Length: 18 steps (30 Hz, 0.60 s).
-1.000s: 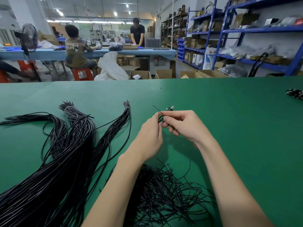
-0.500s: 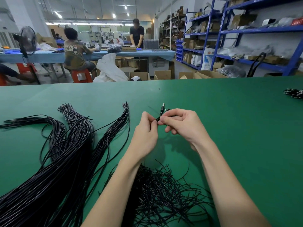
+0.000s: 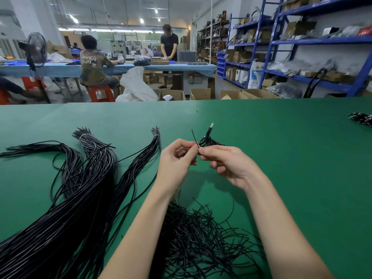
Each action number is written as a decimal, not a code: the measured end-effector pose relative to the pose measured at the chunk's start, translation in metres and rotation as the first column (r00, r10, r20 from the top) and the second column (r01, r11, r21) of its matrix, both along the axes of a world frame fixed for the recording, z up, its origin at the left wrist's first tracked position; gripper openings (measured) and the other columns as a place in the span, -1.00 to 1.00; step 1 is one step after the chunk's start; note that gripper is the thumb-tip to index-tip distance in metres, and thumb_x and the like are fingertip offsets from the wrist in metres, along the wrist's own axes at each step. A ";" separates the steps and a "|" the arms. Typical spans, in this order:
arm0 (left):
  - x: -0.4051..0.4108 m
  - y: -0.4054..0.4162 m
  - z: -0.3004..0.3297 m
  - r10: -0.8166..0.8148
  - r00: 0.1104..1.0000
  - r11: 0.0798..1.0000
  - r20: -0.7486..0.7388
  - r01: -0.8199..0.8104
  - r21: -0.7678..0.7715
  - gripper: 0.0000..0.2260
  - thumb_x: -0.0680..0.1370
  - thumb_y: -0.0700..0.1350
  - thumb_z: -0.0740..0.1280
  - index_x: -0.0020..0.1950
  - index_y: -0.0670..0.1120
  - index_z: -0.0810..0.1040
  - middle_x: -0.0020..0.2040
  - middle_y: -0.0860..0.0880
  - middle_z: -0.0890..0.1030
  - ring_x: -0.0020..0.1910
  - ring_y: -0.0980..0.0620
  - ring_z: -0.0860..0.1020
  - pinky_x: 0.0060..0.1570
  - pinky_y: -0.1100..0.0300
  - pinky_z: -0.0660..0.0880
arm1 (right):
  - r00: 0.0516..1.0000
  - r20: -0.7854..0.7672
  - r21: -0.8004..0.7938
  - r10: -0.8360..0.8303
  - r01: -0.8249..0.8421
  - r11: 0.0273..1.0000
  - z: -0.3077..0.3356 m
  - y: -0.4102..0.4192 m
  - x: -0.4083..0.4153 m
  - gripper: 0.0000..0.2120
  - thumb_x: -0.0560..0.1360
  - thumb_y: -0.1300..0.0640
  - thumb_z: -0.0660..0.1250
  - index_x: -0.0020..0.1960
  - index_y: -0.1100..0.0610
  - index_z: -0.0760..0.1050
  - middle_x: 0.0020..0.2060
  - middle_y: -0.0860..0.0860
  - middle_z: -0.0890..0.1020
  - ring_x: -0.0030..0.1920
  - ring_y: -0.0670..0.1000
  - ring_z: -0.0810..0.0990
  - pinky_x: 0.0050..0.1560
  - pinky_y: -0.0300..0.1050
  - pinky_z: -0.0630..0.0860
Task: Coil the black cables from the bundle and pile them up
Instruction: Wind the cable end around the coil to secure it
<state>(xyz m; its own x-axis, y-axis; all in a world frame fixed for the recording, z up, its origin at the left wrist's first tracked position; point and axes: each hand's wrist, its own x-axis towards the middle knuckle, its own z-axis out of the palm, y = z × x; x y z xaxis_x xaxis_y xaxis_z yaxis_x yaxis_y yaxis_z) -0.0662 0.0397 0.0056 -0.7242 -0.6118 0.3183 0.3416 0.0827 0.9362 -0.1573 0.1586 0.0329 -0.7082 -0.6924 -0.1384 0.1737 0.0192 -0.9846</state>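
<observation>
Cables from the bundle (image 3: pixel 66 208) lie fanned across the left of the green tabletop (image 3: pixel 281 158), and one already coiled cable (image 3: pixel 208 140) sits raised between our hands, its metal plug pointing up. Our left hand (image 3: pixel 175 162) pinches a thin black tie (image 3: pixel 195 138) at the coil, while our right hand (image 3: pixel 227 164) curls its fingers around the coil itself. We judge the step in hand to be binding this coil. Next we need to twist the tie tight without loosening the loops, then set it on a pile; loose ties (image 3: pixel 201 238) wait beneath our forearms.
</observation>
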 end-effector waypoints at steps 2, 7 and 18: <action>0.001 -0.001 0.000 -0.034 0.999 0.999 -0.016 0.034 0.018 -0.89 0.56 -0.26 0.41 -0.15 -0.12 0.62 -0.25 -0.04 0.68 -0.34 0.08 0.55 -0.23 0.29 0.53 | 0.999 0.042 -0.006 0.004 -0.003 1.000 -0.001 0.000 -0.001 -0.88 0.46 0.18 0.52 -0.25 0.09 0.75 -0.31 -0.03 0.69 -0.50 -0.19 0.45 -0.59 -0.43 0.25; 0.001 0.002 -0.001 -0.078 0.997 0.996 0.002 0.078 0.052 -0.94 0.57 -0.27 0.40 -0.06 -0.15 0.65 -0.24 -0.05 0.69 -0.30 0.10 0.60 -0.18 0.31 0.55 | 0.997 0.068 -0.008 -0.019 0.020 1.000 -0.001 -0.001 -0.003 -0.91 0.47 0.18 0.51 -0.21 0.13 0.71 -0.37 -0.04 0.66 -0.51 -0.19 0.47 -0.59 -0.41 0.27; -0.001 0.004 -0.003 -0.021 0.999 1.000 0.039 0.021 0.021 -0.85 0.61 -0.15 0.37 -0.10 -0.17 0.67 -0.34 0.02 0.65 -0.32 0.12 0.58 -0.19 0.31 0.55 | 0.986 -0.146 0.071 -0.083 0.094 0.993 0.001 0.000 -0.001 -0.84 0.42 0.19 0.54 -0.30 0.11 0.64 -0.41 -0.01 0.63 -0.49 -0.15 0.50 -0.47 -0.34 0.45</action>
